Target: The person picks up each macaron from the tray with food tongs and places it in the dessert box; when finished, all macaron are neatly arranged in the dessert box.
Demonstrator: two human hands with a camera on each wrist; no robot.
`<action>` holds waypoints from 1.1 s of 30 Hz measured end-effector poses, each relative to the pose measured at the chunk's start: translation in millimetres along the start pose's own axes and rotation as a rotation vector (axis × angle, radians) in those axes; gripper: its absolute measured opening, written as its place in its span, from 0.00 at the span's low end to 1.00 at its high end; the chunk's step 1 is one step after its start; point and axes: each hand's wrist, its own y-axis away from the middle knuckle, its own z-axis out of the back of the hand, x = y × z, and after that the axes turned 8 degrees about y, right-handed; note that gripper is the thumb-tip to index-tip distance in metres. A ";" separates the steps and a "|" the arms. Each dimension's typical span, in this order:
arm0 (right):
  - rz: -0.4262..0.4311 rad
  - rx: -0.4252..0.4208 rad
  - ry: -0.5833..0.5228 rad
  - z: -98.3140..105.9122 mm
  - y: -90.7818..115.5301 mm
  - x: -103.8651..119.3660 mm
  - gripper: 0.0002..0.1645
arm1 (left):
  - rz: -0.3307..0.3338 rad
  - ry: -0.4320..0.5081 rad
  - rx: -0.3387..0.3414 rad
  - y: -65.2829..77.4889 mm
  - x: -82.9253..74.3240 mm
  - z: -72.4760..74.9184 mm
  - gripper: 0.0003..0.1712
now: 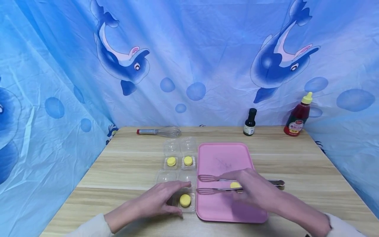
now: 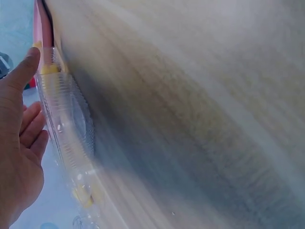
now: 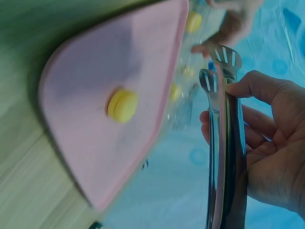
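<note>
My right hand (image 1: pixel 254 189) pinches metal tongs (image 1: pixel 207 191) between thumb and fingers, holding them over a pink tray (image 1: pixel 225 212). Their slotted tips stand apart and point left, with nothing between them. On the tray lies one yellow macaron (image 3: pixel 124 106), partly covered by the tongs in the head view. My left hand (image 1: pixel 161 199) reaches beside a clear plastic box, its fingers and thumb spread around the near compartment. Another macaron (image 1: pixel 185 200) sits in that compartment. The box's clear lid (image 1: pixel 165 176) stands raised behind it, and the left part is hidden by the hand.
Farther back, two macarons (image 1: pixel 171 161) sit in another lidded clear box (image 1: pixel 180 147), left of the tray. A whisk (image 1: pixel 160 131) lies at the table's back edge. A small dark bottle (image 1: pixel 249 122) and a red sauce bottle (image 1: pixel 298 117) stand at the back right before a blue curtain (image 1: pixel 225 65).
</note>
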 end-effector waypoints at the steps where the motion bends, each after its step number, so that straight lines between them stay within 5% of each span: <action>1: -0.026 -0.003 -0.003 3.4 3.2 -2.3 0.37 | -0.001 -0.001 0.002 -0.2 -0.1 0.4 0.50; 15: -0.325 0.039 -0.004 25.9 45.8 -40.8 0.35 | 0.019 0.137 -0.183 20.9 7.8 18.1 0.47; 33: -0.333 0.107 -0.018 6.3 75.5 -85.5 0.37 | 0.045 0.055 -0.256 62.4 22.7 16.5 0.50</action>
